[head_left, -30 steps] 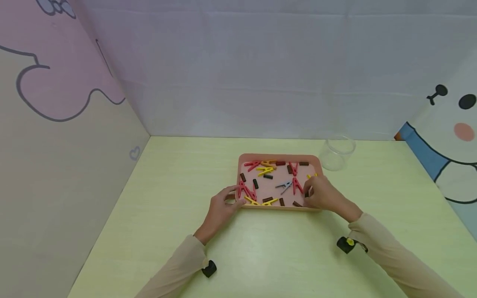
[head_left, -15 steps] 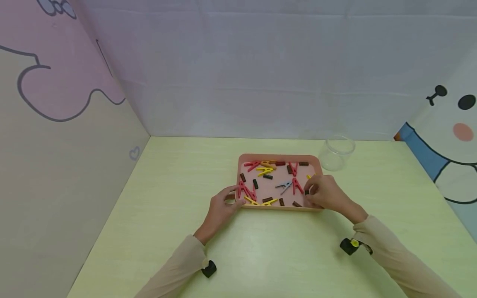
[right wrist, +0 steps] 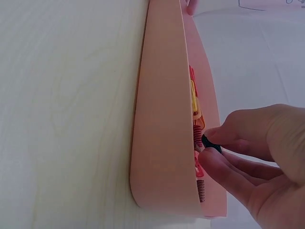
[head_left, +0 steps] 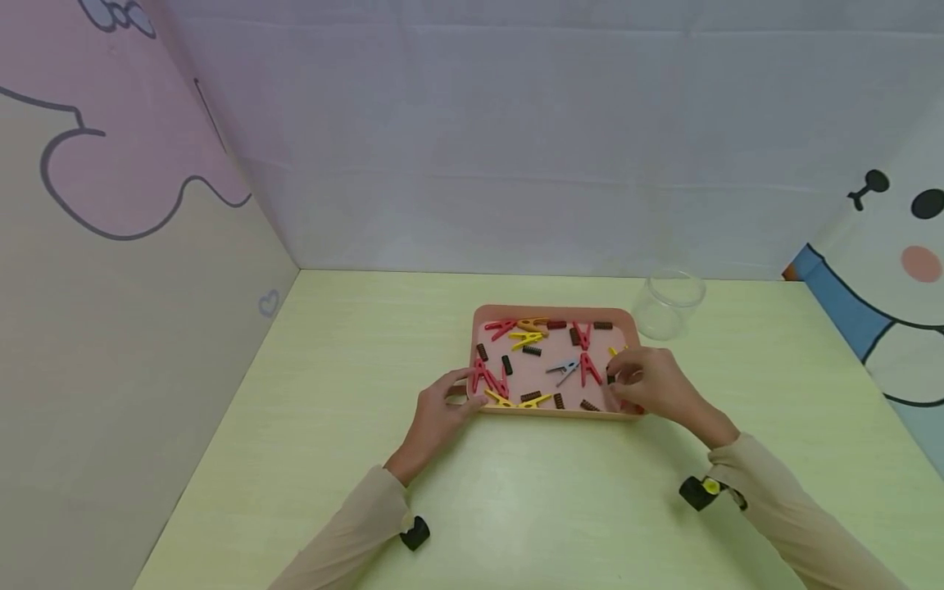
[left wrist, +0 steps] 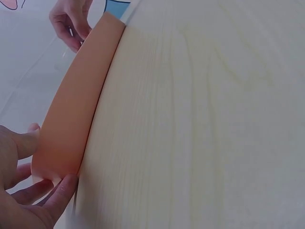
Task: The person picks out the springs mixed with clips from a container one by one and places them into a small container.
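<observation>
Pinching a dark spring (right wrist: 212, 144) in the right hand (head_left: 655, 383), with a red clip (head_left: 586, 360) just left of that hand; gripping the pink tray (head_left: 575, 312) by its left end in the left hand (head_left: 438, 413).

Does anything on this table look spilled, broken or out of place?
Nothing looks spilled or plainly broken. The clips lie at mixed angles inside the pink tray, and the clear cup stands upright by its far right corner. Only the grey-blue clip stands out, the single visible one in that colour.
</observation>
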`<state>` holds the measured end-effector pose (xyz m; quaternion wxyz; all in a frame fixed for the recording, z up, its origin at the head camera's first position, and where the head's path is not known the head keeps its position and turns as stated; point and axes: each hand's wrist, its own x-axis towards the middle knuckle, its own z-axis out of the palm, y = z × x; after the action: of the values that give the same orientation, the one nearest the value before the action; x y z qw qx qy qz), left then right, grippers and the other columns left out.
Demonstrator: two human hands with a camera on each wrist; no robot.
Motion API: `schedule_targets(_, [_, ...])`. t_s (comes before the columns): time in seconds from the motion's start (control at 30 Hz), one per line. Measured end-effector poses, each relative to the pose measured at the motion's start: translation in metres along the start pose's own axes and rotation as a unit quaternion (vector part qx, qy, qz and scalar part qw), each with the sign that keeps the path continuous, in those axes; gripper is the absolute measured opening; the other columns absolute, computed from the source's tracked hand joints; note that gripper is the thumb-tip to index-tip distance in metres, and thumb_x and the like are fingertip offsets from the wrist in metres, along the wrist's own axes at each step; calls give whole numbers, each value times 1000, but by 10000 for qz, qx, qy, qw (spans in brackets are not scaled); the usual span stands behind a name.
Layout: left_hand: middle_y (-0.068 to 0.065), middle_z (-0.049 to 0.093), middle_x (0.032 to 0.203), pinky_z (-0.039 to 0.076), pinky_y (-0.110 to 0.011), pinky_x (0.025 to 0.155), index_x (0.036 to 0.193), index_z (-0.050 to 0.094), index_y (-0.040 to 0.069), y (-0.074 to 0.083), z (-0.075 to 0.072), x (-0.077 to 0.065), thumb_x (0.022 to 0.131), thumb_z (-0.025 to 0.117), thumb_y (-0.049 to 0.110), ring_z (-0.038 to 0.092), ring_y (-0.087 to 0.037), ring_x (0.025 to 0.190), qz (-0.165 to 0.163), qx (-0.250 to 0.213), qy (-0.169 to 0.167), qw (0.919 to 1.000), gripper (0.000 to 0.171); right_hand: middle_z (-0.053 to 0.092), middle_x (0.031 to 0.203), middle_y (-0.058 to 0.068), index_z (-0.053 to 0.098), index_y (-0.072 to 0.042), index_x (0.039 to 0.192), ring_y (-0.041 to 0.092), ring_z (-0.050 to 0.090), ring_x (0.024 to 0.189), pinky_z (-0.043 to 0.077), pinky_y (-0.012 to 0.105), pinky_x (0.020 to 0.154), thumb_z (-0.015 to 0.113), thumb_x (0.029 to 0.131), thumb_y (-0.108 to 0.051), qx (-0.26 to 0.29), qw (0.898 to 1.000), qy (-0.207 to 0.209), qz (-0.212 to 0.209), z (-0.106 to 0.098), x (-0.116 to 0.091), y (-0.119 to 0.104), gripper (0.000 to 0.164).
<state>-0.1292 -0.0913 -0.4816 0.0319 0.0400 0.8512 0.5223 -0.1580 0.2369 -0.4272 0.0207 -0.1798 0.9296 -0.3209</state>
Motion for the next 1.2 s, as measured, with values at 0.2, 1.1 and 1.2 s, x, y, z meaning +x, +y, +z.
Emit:
schedule_targets(0.2, [-5, 55, 129, 54, -29, 76, 130, 57, 14, 0, 0, -1, 84, 73, 26, 59, -23, 106, 20, -23, -3, 10000, 49, 64, 81, 4, 71, 0, 89, 17, 57, 69, 55, 34, 65, 68, 76, 4, 74, 9999, 20, 115, -3, -1, 2, 14])
schedule_targets(1.1, [-7, 55, 130, 54, -30, 76, 129, 57, 11, 0, -2, -2, 85, 72, 26, 60, -24, 106, 241, -122, -31, 9996, 49, 67, 101, 17, 70, 2, 92, 25, 63, 82, 55, 36, 70, 70, 78, 6, 210, 9991, 263, -249, -31, 4, 6, 14])
schedule_targets(1.2, [-8, 55, 130, 54, -30, 76, 129, 57, 11, 0, -1, -2, 85, 72, 26, 60, -25, 105, 247, -142, -32, 9996, 49, 66, 103, 18, 70, 3, 94, 26, 63, 82, 55, 36, 70, 69, 79, 6, 209, 9992, 264, -232, -35, 5, 6, 15])
